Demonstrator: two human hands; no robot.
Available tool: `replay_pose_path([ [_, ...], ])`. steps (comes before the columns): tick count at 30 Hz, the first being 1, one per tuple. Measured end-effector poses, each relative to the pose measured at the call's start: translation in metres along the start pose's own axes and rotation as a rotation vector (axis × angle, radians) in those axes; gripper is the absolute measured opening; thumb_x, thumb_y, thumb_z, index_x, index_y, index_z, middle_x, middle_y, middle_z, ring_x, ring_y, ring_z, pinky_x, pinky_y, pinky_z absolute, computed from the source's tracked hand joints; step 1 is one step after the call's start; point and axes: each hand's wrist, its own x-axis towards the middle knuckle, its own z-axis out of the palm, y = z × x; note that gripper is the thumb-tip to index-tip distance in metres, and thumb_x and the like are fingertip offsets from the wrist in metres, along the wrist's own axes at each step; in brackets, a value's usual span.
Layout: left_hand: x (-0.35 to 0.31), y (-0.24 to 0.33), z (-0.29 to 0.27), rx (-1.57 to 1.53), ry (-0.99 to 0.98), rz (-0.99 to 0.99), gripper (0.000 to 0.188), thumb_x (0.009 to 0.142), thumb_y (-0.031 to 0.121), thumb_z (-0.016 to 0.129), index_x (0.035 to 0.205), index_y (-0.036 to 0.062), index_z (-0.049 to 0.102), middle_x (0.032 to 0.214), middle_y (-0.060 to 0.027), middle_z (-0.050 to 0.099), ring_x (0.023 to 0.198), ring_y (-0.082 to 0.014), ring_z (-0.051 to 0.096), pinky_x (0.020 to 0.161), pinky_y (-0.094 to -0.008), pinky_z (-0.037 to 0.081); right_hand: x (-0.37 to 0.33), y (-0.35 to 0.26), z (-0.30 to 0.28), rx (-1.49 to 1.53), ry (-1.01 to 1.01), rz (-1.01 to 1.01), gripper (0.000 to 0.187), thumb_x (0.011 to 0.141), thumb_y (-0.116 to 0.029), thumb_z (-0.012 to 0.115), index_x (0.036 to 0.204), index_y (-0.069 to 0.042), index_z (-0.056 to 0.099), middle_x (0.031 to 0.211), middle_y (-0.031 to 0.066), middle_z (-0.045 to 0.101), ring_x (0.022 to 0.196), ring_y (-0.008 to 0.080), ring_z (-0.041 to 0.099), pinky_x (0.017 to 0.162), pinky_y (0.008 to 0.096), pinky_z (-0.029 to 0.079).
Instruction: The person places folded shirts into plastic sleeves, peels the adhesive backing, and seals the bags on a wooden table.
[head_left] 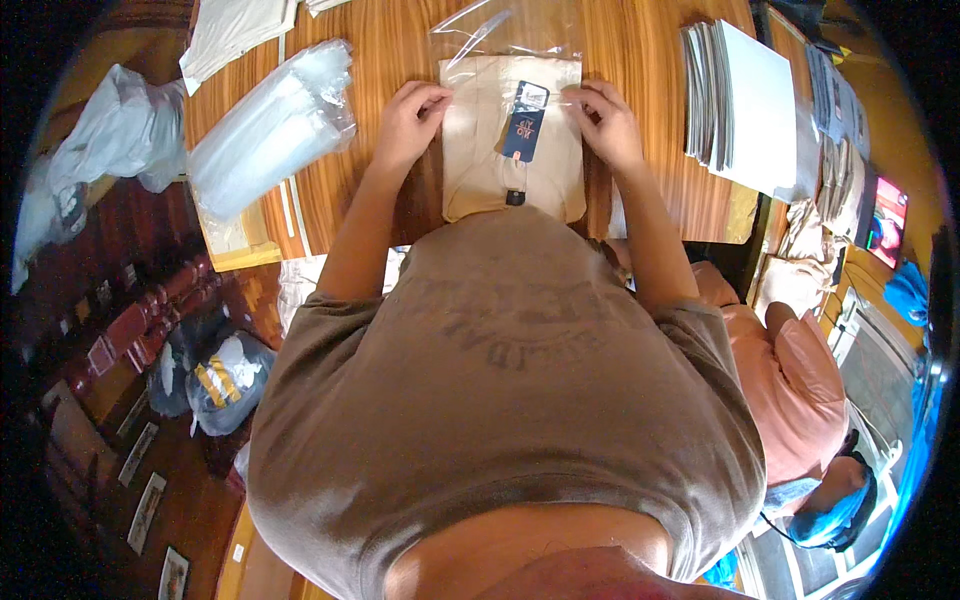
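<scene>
A folded beige garment (470, 150) lies on the wooden table in front of me. A dark blue hang tag (522, 125) rests on it, and a small black piece (515, 197) shows near its near edge. Clear plastic film, apparently a bag (510, 35), covers the garment and extends past its far end. At the upper left edge, my left hand (412, 125) pinches the film with bent fingers. My right hand (606, 122) does likewise at the upper right edge. Whether either hand also grips the cloth, I cannot tell.
On the wooden table (385, 45), a pile of clear plastic bags (275, 130) lies left and a stack of white sheets (745, 110) right. Pale folded cloth (235, 35) sits far left. To my right is another person in a pink top (785, 385). Stuffed bags (230, 380) stand lower left.
</scene>
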Motion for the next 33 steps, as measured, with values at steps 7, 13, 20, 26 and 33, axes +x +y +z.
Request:
replay_pose_path([
  [7, -0.033, 0.016, -0.035, 0.108, -0.397, -0.035, 0.013, 0.091, 0.012, 0.076, 0.102, 0.0051, 0.078, 0.095, -0.0122, 0.074, 0.087, -0.0246, 0.072, 0.078, -0.0353, 0.057, -0.044, -0.006, -0.008, 0.054, 0.021, -0.028, 0.015, 0.090, -0.013, 0.079, 0.102, -0.006, 0.076, 0.118, 0.0139, 0.063, 0.115, 0.0337, 0.063, 0.098, 0.0404, 0.053],
  [13, -0.099, 0.061, -0.054, -0.083, -0.744, -0.345, 0.019, 0.093, 0.015, 0.076, 0.107, 0.0030, 0.077, 0.096, -0.0156, 0.076, 0.088, -0.0267, 0.074, 0.080, -0.0355, 0.056, -0.138, -0.055, -0.039, 0.222, -0.379, 0.391, 0.018, 0.099, -0.021, 0.072, 0.102, -0.003, 0.073, 0.102, 0.0120, 0.067, 0.099, 0.0260, 0.067, 0.090, 0.0361, 0.054],
  [20, -0.063, 0.104, -0.031, 0.136, -0.635, -0.155, 0.037, 0.093, 0.039, 0.075, 0.116, 0.0096, 0.077, 0.098, -0.0137, 0.077, 0.084, -0.0293, 0.074, 0.075, -0.0377, 0.057, -0.147, -0.048, -0.022, 0.639, -0.384, 0.746, 0.026, 0.105, -0.026, 0.065, 0.107, -0.001, 0.073, 0.106, 0.0124, 0.074, 0.093, 0.0213, 0.069, 0.084, 0.0338, 0.054],
  [26, -0.041, 0.110, 0.058, 0.416, -0.479, 0.203, 0.033, 0.098, 0.032, 0.066, 0.124, 0.0118, 0.072, 0.100, -0.0134, 0.073, 0.082, -0.0343, 0.072, 0.069, -0.0465, 0.058, -0.114, -0.059, -0.012, 1.082, -0.134, 0.756, 0.027, 0.104, -0.019, 0.066, 0.126, -0.003, 0.063, 0.096, 0.0108, 0.073, 0.085, 0.0224, 0.073, 0.067, 0.0314, 0.059],
  [33, -0.045, 0.167, 0.065, 0.384, -0.501, 0.530, 0.036, 0.093, 0.017, 0.063, 0.128, 0.0122, 0.069, 0.089, -0.0080, 0.070, 0.077, -0.0298, 0.072, 0.069, -0.0455, 0.058, -0.059, -0.042, 0.088, 0.021, -0.066, 0.215, 0.035, 0.104, -0.037, 0.065, 0.109, -0.002, 0.070, 0.089, 0.0085, 0.071, 0.068, 0.0202, 0.067, 0.060, 0.0353, 0.054],
])
